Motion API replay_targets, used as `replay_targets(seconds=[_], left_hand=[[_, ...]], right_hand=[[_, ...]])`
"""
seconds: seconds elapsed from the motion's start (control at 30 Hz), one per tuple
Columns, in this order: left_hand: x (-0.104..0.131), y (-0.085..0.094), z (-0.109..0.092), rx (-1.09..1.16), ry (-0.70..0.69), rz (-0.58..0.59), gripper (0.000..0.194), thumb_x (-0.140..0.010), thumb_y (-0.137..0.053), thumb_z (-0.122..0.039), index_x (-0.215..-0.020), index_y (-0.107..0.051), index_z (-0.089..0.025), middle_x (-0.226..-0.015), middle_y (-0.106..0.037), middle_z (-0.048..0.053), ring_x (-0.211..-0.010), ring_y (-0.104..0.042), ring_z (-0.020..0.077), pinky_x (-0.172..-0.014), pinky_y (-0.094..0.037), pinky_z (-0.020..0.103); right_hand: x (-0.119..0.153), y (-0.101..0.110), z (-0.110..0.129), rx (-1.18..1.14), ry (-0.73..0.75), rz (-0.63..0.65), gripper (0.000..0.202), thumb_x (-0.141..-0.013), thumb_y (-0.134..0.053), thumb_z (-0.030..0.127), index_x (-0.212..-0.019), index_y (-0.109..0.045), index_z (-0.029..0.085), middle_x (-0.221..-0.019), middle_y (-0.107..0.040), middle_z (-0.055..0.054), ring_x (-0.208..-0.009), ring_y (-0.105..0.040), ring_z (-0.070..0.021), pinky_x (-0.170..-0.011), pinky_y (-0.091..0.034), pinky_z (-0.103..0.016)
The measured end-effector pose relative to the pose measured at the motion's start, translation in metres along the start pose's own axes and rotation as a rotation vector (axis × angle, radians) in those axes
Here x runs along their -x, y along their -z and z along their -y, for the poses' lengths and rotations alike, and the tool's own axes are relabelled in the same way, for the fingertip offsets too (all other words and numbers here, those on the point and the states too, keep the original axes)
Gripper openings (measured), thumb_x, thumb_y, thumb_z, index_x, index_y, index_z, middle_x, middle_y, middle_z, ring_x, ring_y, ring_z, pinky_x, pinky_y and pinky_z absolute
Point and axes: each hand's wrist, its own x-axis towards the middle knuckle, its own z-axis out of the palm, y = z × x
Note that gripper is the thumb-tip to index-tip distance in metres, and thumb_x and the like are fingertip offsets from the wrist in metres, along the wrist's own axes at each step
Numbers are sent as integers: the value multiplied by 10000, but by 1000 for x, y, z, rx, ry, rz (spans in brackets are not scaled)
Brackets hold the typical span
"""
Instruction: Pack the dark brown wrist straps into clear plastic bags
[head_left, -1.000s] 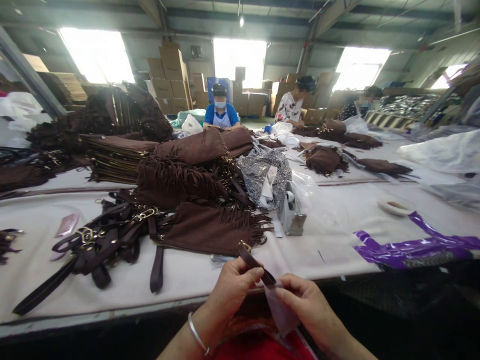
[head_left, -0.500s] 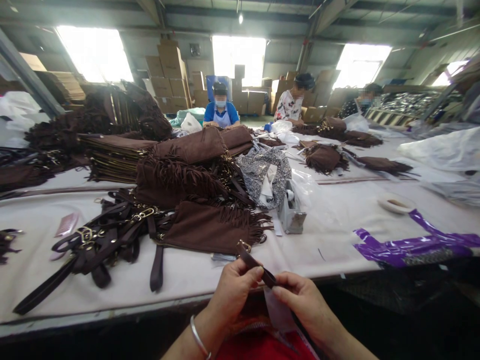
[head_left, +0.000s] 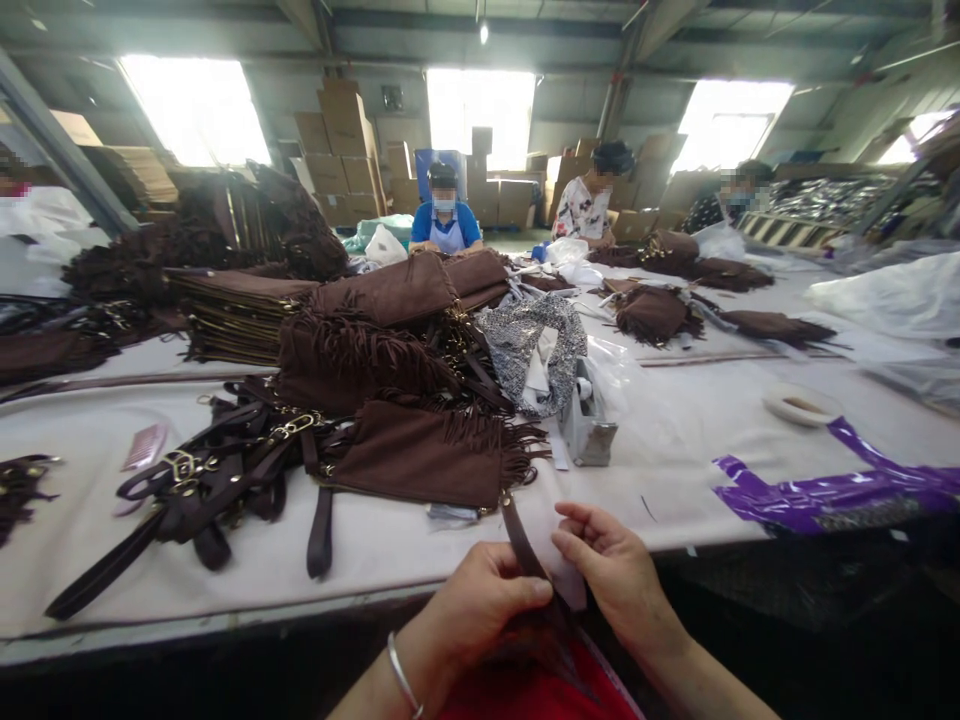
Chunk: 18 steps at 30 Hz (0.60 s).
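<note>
Brown strap (head_left: 524, 535) is being clamped in the left hand (head_left: 487, 598) nearside of the fringed bag (head_left: 420, 462), seemingly being steadied beside a pale sheet (head_left: 573, 590), while the right hand's (head_left: 611, 570) fingers are being held apart, a pinch apparently being called for.

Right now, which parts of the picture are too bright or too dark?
In the head view, the back windows burn out to white; there, the purple plastic shows glare, and the space under the table at lower right is nearly black.
</note>
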Motion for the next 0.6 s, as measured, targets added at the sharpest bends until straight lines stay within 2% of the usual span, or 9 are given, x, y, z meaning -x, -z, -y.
replay_targets(seconds=[0.07, 0.13, 0.2, 0.27, 0.33, 0.43, 0.6], left_hand=[[-4, -3, 4, -41, -56, -56, 297, -710, -729, -230, -969, -704, -87, -935, -715, 141, -792, -664, 250, -782, -508, 397], [-5, -3, 3, -61, -114, -100, 296, -733, -708, -239, -993, -703, -97, -959, -717, 136, -822, -662, 255, -798, -501, 392], [-5, -2, 2, -83, -145, -118, 283, -743, -699, -242, -989, -707, -102, -963, -719, 131, -826, -658, 249, -802, -497, 381], [-3, -3, 1, -109, -133, -118, 254, -741, -701, -236, -958, -715, -105, -940, -720, 119, -809, -652, 234, -792, -493, 361], [-2, -4, 0, -109, -109, -107, 232, -735, -707, -228, -936, -717, -112, -916, -717, 105, -799, -646, 218, -785, -487, 340], [0, -5, -7, -44, -110, -129, 228, -730, -723, -252, -917, -705, -122, -864, -703, 84, -765, -633, 197, -758, -484, 326], [-2, 4, -24, -29, -249, -347, 237, -726, -746, -305, -892, -696, -144, -860, -662, 43, -802, -582, 147, -759, -446, 265]], right_hand=[[2, -1, 3, -16, -19, 39, 574, -605, -806, 482, -1057, -653, 163, -721, -614, -8, -646, -549, -146, -574, -451, -247], [7, 1, 4, -35, -75, 140, 550, -658, -765, 511, -1076, -647, 174, -778, -641, -26, -705, -573, -165, -642, -473, -267], [11, 4, 2, -26, -142, 269, 415, -733, -699, 520, -959, -672, 173, -764, -642, -25, -706, -566, -165, -664, -468, -271], [13, 6, 0, 24, -161, 322, 343, -787, -647, 506, -784, -663, 163, -673, -601, -1, -635, -519, -140, -616, -434, -253], [12, 9, -3, 111, -124, 272, 350, -795, -639, 490, -687, -635, 157, -605, -544, 19, -584, -463, -122, -565, -388, -242], [7, 12, -6, 274, -44, 200, 329, -780, -653, 465, -677, -646, 152, -623, -541, 14, -620, -457, -133, -573, -372, -247], [5, 15, -10, 450, 48, 201, 294, -788, -633, 427, -673, -655, 158, -670, -554, -1, -677, -487, -156, -611, -380, -258]])
